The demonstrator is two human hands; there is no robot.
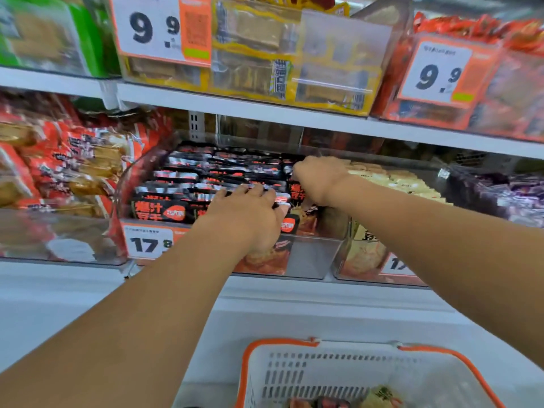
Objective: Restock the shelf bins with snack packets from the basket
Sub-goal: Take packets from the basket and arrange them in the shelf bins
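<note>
A clear plastic shelf bin (309, 254) in the middle of the lower shelf holds several black and red snack packets (164, 209) in rows. My left hand (250, 213) lies palm down over the front packets, its fingers curled on the top edges of a few packets. My right hand (319, 179) reaches deeper at the bin's right side, fingers curled down among the packets; what they hold is hidden. At the bottom of the view stands the white basket with an orange rim (282, 346), a few packets (382, 397) showing at its floor.
Left of the bin is a bin of red and tan packets (67, 163); right of it, bins of pale yellow packets (403, 179) and purple packets (506, 198). The upper shelf carries green, yellow and orange packets with 9.9 price tags (156, 28). A white ledge (294, 307) runs below.
</note>
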